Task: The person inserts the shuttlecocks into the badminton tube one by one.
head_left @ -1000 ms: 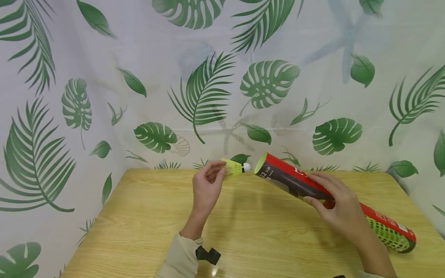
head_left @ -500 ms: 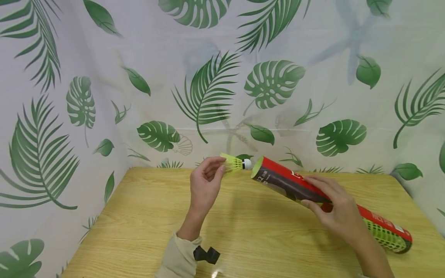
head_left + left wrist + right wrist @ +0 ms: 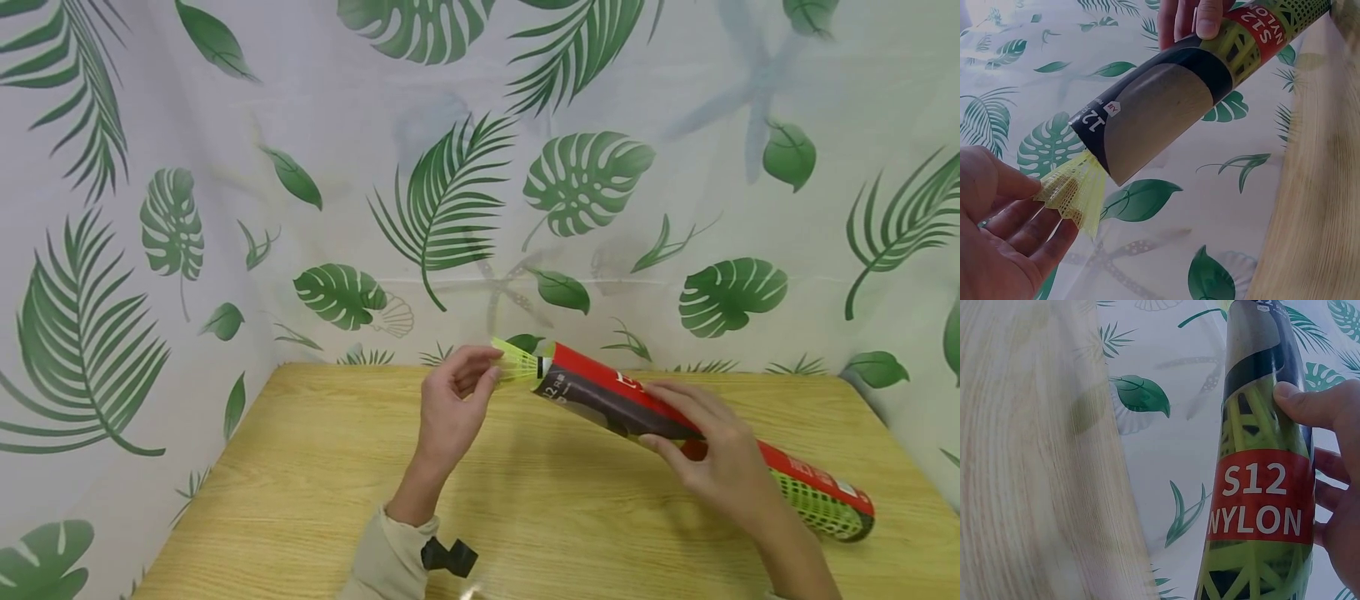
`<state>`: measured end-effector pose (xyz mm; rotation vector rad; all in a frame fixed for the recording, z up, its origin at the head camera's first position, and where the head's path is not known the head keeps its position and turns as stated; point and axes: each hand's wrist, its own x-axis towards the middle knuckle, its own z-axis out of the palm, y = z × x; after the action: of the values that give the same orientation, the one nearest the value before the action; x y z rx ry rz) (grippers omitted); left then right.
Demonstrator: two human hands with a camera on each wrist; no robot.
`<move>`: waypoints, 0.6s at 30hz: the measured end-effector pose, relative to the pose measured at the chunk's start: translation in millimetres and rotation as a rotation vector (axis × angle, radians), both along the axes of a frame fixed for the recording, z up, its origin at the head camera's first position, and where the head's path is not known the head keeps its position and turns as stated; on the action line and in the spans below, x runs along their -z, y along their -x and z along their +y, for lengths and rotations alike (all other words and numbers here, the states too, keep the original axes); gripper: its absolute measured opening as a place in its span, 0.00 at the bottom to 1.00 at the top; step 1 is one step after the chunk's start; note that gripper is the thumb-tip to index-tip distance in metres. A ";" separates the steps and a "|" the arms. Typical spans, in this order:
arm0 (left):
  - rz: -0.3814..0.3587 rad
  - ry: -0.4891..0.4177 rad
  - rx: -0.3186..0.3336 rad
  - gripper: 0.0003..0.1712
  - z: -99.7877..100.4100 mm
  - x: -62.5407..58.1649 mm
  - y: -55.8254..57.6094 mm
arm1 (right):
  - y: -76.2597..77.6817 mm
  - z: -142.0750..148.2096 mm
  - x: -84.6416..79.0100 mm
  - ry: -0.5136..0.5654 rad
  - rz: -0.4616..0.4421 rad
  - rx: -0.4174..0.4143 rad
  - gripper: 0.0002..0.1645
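My left hand point(image 3: 455, 410) pinches a yellow shuttlecock point(image 3: 517, 364) by the edge of its skirt, between thumb and fingers. Its white cork end sits at the mouth of a red and black shuttlecock tube point(image 3: 600, 385), partly inside the rim. In the left wrist view the shuttlecock's skirt point(image 3: 1079, 194) flares out below the tube's opening and the cork is hidden. My right hand point(image 3: 720, 454) grips the tube around its middle, holding it tilted with the mouth raised to the left. Yellow-green netting and an S12 NYLON label point(image 3: 1261, 494) show on the tube in the right wrist view.
Beneath both hands lies a wood-grain table point(image 3: 300, 492). A white cloth point(image 3: 465, 208) printed with green leaves hangs behind it and along the sides. A black strap point(image 3: 448, 557) is on my left wrist over a beige sleeve point(image 3: 390, 558).
The shuttlecock and the tube have come together: the cork was outside the mouth and is now partly within it. My left hand shifted right, and the tube moved slightly left.
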<state>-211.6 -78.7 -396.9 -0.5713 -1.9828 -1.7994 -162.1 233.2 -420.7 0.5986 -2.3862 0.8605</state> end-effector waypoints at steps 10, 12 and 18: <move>-0.007 0.041 0.014 0.10 4.3 1.2 -2.9 | 1.8 -3.7 2.7 -0.010 0.037 -0.023 0.44; -0.003 0.046 0.019 0.10 4.8 2.2 -2.9 | 1.9 -4.3 3.0 -0.012 0.043 -0.028 0.44; -0.003 0.060 0.036 0.10 8.1 3.3 -4.4 | 1.1 -7.5 2.4 -0.024 0.052 -0.039 0.43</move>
<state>-207.3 -70.6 -400.2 -0.6278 -2.0466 -1.7680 -163.2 225.7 -423.1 0.6706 -2.3481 0.8232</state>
